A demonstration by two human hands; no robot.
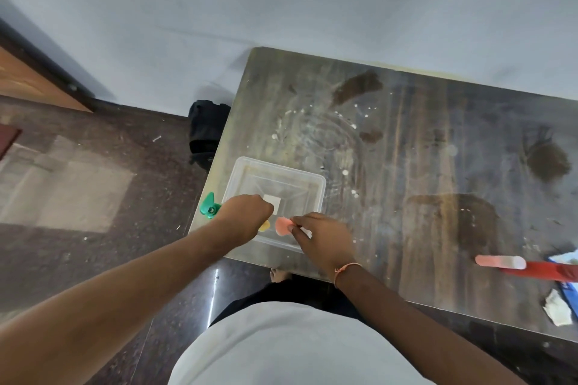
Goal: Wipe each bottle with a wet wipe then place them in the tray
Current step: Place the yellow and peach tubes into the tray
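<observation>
Nearest, the right hand point(323, 236) pinches a white wet wipe point(307, 233) against a pink-capped bottle point(283, 225) at the tray's point(316, 180) near edge. Just left, the left hand point(245, 216) is curled around a green-capped bottle point(210, 206), cap pointing outward left. Farther right, well apart, another pink-capped bottle point(531, 266) lies lengthwise on the table point(406, 134), probably nearer the right hand.

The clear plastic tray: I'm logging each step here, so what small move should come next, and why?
Probably lower the green-capped bottle into the clear plastic tray. The left hand has its grip on that bottle at the tray's left edge, not yet set inside. The right hand holds a pink-capped item with something white over the tray's near side. A red bottle lies far right on the table.
</observation>
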